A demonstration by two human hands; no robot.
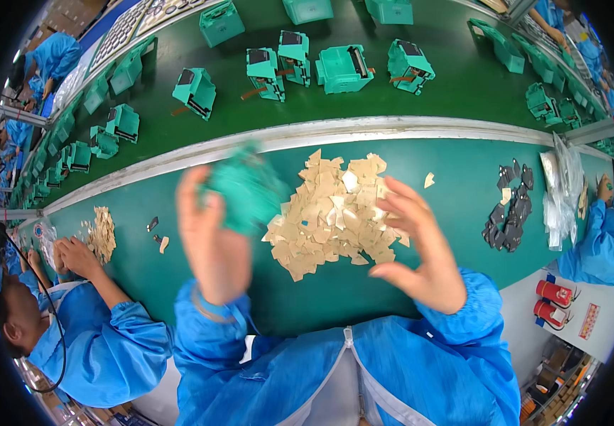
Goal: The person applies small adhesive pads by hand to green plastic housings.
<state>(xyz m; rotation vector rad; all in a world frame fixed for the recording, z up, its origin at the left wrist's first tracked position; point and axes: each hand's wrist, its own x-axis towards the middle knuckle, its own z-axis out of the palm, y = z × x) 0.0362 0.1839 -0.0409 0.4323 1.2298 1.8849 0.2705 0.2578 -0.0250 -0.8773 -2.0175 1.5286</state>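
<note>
My left hand (pixel 213 245) has a green plastic housing (pixel 248 190) in its fingers, raised above the bench. Motion smears the housing and the fingertips, so the exact grip is hard to see. On the other side of a heap of thin beige pieces (pixel 332 220), my right hand (pixel 422 248) is open, its thumb and fingers spread and nothing between them. Its fingertips hover over the heap's right edge. A few pieces in the pile look pale and shiny.
Beyond a metal rail (pixel 363 129), several green housings with black parts (pixel 342 69) stand on a dark green conveyor. Black pieces (pixel 509 213) and clear plastic bags (pixel 561 192) lie at the right. A co-worker (pixel 101 334) sits at the left, near a smaller beige pile (pixel 101 234).
</note>
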